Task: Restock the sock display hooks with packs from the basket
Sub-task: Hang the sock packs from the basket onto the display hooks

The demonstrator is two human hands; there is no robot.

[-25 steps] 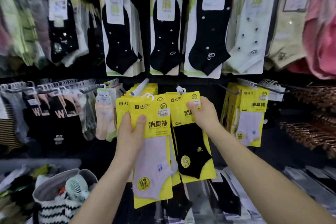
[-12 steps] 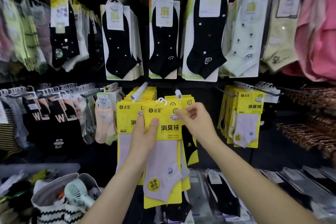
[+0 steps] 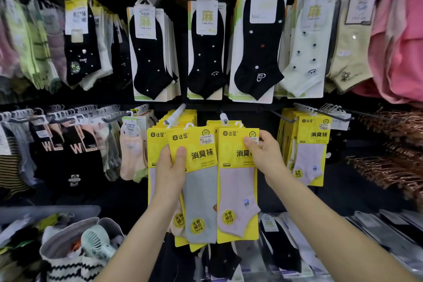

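Observation:
My left hand (image 3: 170,171) grips a small stack of yellow sock packs; the front one holds a grey sock (image 3: 201,199). My right hand (image 3: 263,155) pinches the top right corner of a yellow pack with a pale pink sock (image 3: 238,190), right below the white tip of a display hook (image 3: 223,118). Whether this pack's hanger loop is on that hook I cannot tell. A second white hook (image 3: 176,115) to the left carries a full row of yellow packs. The fabric basket (image 3: 66,245) sits at the lower left.
Black and pale sock cards (image 3: 206,52) hang in a row above. More yellow packs (image 3: 309,151) hang at the right, beside bare copper hooks (image 3: 389,167). Dark socks marked W (image 3: 68,151) hang left. A small green fan (image 3: 96,242) lies in the basket.
The black-sock pack went onto the hook and out of sight. My right hand took the pink-sock pack off the left hand's stack and carried it right, under the hook tip; the grey pack is exposed.

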